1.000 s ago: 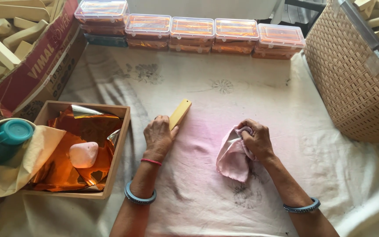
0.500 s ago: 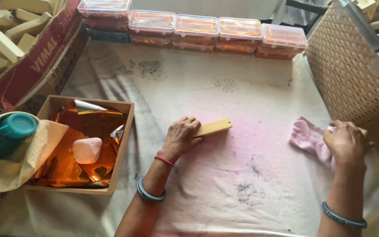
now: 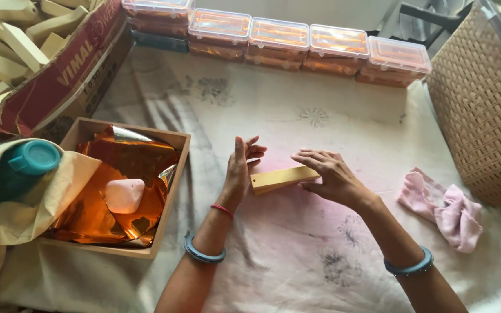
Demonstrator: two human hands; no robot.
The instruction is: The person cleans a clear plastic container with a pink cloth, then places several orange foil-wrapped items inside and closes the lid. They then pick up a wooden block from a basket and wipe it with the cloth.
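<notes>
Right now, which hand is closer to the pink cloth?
Right. The right hand rests on the yellow block, left of the pink cloth; the left hand lies farther left.

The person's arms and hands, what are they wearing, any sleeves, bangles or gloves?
No sleeves or gloves show: both forearms are bare as far as the picture reaches. The left hand has a thin red band at the wrist and a blue-grey bangle further up the forearm. The right hand has one matching blue-grey bangle. No rings can be made out.

Single head cam, looks steeply down, close over the cloth [image 3: 297,116]; boxes [image 3: 279,37] along its far edge.
</notes>
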